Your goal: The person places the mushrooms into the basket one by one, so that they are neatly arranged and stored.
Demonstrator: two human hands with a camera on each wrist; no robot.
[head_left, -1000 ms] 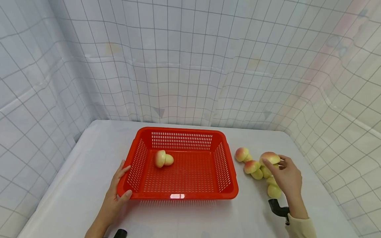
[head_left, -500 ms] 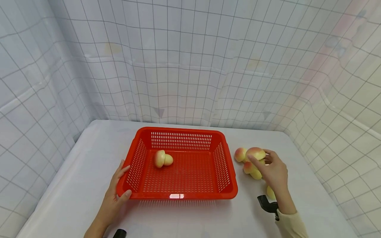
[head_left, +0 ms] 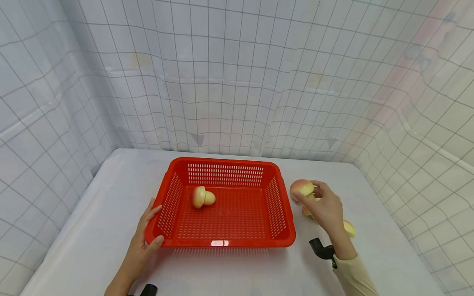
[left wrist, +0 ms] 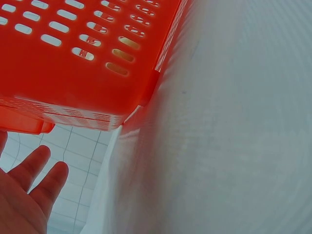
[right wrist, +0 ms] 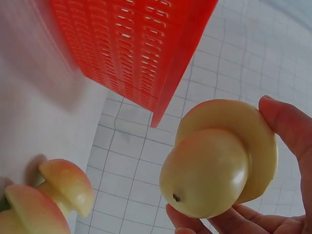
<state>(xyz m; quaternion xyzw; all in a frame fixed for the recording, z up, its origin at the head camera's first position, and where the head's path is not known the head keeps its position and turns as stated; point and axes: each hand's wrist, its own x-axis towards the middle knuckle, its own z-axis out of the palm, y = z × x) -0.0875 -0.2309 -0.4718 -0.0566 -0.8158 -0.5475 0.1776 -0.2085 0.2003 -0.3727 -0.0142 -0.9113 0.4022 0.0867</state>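
Red basket (head_left: 222, 205) beside held mushroom (head_left: 302, 187)

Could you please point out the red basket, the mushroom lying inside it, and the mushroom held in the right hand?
red basket (head_left: 222, 243), head view, near rim.
mushroom in basket (head_left: 198, 197), head view, cap.
held mushroom (right wrist: 207, 178), right wrist view, stem.
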